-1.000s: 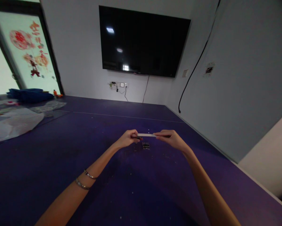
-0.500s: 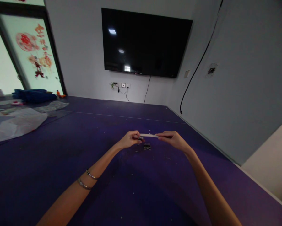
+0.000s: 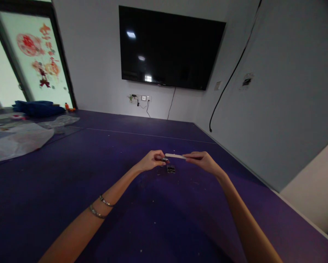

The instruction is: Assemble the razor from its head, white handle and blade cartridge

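My left hand (image 3: 152,160) is closed in a pinch on a small silvery piece (image 3: 164,159) with a dark part; its exact kind is too small to make out. Between the thumb and fingers of my right hand (image 3: 203,161) is the right end of a thin, flat, whitish strip (image 3: 175,156), slightly bowed. The strip's free left end points at my left fingertips, just above the silvery piece. Below the strip, on the purple mat, lies a small dark squarish object (image 3: 171,169) with light marks. Two bracelets (image 3: 98,212) circle my left forearm.
The purple floor mat (image 3: 153,226) carries scattered light specks. Plastic sheeting (image 3: 21,140) and a folded blue cloth bundle (image 3: 38,108) lie at the left. A black cable (image 3: 231,75) hangs down at the right wall, and a television (image 3: 171,47) is mounted ahead.
The strip's left end has come away from my left fingertips and sits slightly higher. More of the silvery piece shows. The camera view has shifted slightly.
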`<state>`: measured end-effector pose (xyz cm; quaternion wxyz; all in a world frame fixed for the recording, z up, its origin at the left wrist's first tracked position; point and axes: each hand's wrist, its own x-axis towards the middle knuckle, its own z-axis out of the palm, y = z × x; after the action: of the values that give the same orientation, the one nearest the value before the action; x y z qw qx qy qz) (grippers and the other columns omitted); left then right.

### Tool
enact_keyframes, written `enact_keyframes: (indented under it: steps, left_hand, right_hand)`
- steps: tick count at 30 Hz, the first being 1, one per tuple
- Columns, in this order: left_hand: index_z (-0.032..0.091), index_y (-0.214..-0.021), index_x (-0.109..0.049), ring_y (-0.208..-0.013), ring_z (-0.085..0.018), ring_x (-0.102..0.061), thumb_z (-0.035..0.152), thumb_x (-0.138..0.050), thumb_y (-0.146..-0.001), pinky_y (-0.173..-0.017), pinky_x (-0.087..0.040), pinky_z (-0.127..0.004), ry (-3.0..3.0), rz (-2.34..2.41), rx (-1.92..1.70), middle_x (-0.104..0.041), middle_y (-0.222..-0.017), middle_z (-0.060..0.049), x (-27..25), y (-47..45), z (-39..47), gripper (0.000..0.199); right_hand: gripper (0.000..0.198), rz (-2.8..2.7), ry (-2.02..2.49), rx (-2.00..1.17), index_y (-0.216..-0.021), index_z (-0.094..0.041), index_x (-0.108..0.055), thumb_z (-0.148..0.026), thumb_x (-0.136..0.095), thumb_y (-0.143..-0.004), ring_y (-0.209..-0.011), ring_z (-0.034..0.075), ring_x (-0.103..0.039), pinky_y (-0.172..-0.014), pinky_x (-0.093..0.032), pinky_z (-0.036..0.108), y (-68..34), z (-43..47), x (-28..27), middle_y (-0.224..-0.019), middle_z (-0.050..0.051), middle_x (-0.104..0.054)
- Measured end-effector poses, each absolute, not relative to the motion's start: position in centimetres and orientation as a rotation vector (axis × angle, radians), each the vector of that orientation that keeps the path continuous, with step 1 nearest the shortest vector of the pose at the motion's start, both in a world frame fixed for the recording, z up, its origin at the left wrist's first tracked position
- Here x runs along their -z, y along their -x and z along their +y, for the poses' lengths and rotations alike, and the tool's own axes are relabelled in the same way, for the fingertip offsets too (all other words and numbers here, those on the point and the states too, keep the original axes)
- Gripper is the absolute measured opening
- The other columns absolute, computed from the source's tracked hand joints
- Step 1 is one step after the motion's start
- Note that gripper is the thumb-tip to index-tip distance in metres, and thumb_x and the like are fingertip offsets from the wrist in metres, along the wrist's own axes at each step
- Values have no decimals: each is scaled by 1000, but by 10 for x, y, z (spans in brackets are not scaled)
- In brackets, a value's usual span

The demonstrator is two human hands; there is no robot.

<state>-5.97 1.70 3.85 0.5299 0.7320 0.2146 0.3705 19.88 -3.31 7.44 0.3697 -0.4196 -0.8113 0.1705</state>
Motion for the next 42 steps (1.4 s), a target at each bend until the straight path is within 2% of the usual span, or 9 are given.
enact_keyframes:
  steps: [5,9,14,19,24,29,34,42]
  left_hand:
    - [14,-75,-51,-69,-12,-62,11,-69,-64,-66,-45,-25,-1712,555,-868,-69,-77,-4,-41,57,13,21]
    - [13,-73,-50,-74,-13,-63,12,-68,-65,-68,-46,-27,-1694,493,-876,-69,-83,-7,-44,56,10,20]
    - [13,-75,-52,-67,-10,-62,10,-68,-64,-65,-45,-24,-1682,539,-892,-70,-80,-6,-43,58,12,20]
    - [12,-73,-51,-69,-12,-62,13,-68,-65,-67,-46,-26,-1671,488,-888,-70,-84,-8,-43,57,12,20]
    - [12,-74,-51,-65,-10,-61,13,-69,-63,-64,-44,-24,-1665,531,-882,-70,-82,-7,-42,57,13,21]
    - [13,-72,-51,-68,-11,-61,14,-69,-64,-65,-45,-26,-1692,520,-888,-70,-84,-9,-40,57,13,20]
    - [13,-75,-52,-67,-11,-61,14,-69,-64,-64,-44,-24,-1681,558,-871,-70,-82,-8,-37,58,16,20]
    - [14,-71,-49,-70,-13,-62,13,-67,-64,-63,-44,-25,-1703,540,-879,-69,-81,-7,-31,57,21,20]
  right_hand:
    - [30,-2139,1052,-537,-98,-23,-70,-40,-60,-76,-77,18,-62,-68,-48,29,-199,-34,-75,-86,5,-70]
    - [29,-2022,1081,-523,-96,-24,-70,-40,-62,-74,-85,20,-63,-75,-49,32,-203,-31,-71,-93,5,-70]
    - [30,-2095,1053,-639,-97,-21,-70,-38,-63,-74,-82,19,-63,-72,-49,30,-207,-30,-69,-92,6,-70]
    - [30,-1984,1099,-577,-96,-22,-70,-39,-64,-72,-87,20,-63,-78,-48,32,-207,-27,-67,-95,5,-70]
    - [30,-2069,1087,-628,-97,-22,-70,-39,-64,-72,-81,20,-63,-72,-48,31,-206,-29,-68,-90,5,-71]
    - [28,-2008,1116,-585,-95,-24,-71,-39,-63,-73,-83,20,-62,-74,-47,31,-203,-30,-70,-91,5,-71]
    - [28,-2089,1094,-613,-96,-23,-70,-38,-63,-74,-77,18,-62,-69,-46,29,-199,-34,-74,-88,4,-70]
    - [27,-2053,1104,-548,-97,-23,-70,-37,-62,-75,-77,18,-61,-68,-46,29,-196,-35,-76,-87,4,-70]
